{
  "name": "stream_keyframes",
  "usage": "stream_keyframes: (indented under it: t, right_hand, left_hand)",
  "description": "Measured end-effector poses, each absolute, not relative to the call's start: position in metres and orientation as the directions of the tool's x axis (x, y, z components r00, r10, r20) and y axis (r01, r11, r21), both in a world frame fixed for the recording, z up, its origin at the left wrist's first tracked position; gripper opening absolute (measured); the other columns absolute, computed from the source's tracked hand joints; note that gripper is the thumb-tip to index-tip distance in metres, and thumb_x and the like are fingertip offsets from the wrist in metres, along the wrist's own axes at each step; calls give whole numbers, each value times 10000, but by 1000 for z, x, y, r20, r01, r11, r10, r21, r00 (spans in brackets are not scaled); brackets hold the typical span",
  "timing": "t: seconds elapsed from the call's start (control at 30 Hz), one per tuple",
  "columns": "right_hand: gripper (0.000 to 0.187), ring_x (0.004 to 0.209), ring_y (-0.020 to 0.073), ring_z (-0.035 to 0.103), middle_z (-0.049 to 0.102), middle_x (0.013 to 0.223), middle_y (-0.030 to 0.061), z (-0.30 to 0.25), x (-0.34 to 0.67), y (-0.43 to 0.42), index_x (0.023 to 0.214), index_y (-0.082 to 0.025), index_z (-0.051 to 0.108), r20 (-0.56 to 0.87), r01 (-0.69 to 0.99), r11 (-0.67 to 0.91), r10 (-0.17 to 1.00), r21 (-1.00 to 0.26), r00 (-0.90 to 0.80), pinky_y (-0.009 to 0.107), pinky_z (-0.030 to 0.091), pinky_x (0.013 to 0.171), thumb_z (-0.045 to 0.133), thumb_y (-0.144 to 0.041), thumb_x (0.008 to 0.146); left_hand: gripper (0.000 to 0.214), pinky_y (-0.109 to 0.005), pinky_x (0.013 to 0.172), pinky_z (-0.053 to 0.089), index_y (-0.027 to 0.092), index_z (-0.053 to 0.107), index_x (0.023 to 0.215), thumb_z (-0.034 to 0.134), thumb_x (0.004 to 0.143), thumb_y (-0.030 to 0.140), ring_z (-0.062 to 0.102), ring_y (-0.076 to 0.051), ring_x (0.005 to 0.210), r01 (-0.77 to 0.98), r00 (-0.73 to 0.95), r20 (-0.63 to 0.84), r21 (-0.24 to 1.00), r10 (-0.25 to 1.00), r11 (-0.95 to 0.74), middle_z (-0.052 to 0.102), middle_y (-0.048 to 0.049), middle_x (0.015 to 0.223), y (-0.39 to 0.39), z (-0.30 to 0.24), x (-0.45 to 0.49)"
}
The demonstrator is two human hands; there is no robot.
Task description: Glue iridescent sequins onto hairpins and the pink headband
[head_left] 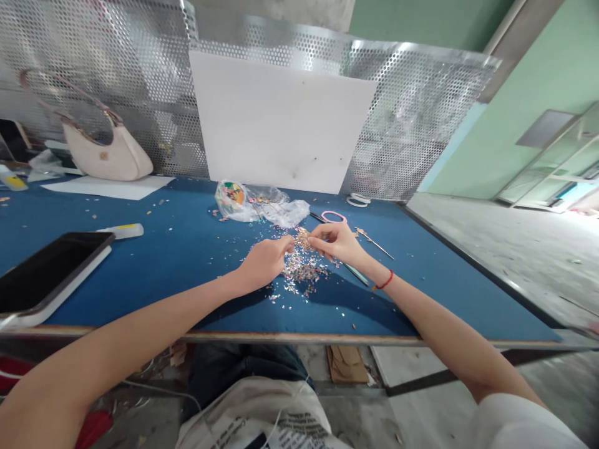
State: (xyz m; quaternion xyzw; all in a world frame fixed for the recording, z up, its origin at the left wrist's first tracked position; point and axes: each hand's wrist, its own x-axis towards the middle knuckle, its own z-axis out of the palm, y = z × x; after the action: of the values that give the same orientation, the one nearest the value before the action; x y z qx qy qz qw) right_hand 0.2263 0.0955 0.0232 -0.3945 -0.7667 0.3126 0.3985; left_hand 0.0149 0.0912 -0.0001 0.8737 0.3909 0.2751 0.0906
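Over the middle of a blue tabletop (pixel 182 249), my two hands come close together. My right hand (pixel 340 244), with a red string bracelet at the wrist, is closed in a pinch on the edge of a small gold glittery piece (pixel 303 239). My left hand (pixel 264 263) is closed, its thumb and forefinger pressed together just left of that piece; what they hold is hidden. Beneath both hands lies a loose pile of shiny multicoloured sequins (pixel 302 274), scattered flakes around it. A teal-coloured slim tool (pixel 356 274) rests partly under my right wrist.
Behind the hands sit a crumpled clear plastic bag (pixel 281 211), pink-handled scissors (pixel 334 217) and a thin metal stick (pixel 377 243). At left are a phone on a white box (pixel 51 274), a small bottle (pixel 122 231) and a handbag (pixel 110 153). A white board (pixel 285 125) stands behind.
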Motion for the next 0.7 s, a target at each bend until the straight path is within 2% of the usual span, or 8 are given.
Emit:
stream_keyframes:
  t: [0.2,0.37,0.47,0.57,0.7]
  right_hand:
    - [160,332,58,467,580,505,-31,19,230,99,708,-160,649,367,385,498,856,-777,-364,199,370,343,625,-297,787]
    - [202,376,63,488,615,582,-7,16,232,103,770,-157,664,374,367,507,848,-780,-376,207,397,342,612,-343,826]
    - [228,418,77,530,622,606,-1,16,233,108,788,-162,636,389,315,474,872,-822,-296,201,419,343,607,-384,831]
    - [261,439,84,551,616,616,3,18,235,112,825,-156,627,409,257,445,894,-858,-184,197,425,340,614,-417,825]
    - [281,518,104,573,631,674,29,23,233,107,893,-147,678,455,239,488,872,-839,-181,220,448,371,652,-412,806]
  left_hand:
    - [227,-254,556,283,190,573,903,373,865,90,498,-144,529,632,543,406,379,735,-676,580,-2,632,95,-4,14]
    - [219,-255,537,270,176,575,886,367,887,108,437,-123,469,627,504,402,438,764,-644,513,15,561,96,-1,14]
    - [214,-257,531,259,171,572,862,369,886,107,411,-112,456,632,494,387,455,779,-627,498,18,553,95,0,15]
    - [215,-262,530,254,178,575,857,380,861,88,399,-116,451,651,497,371,438,784,-620,497,20,548,96,0,15]
    - [237,-270,543,252,194,588,882,397,825,65,477,-147,513,686,518,367,360,772,-632,565,-4,593,97,-1,13]
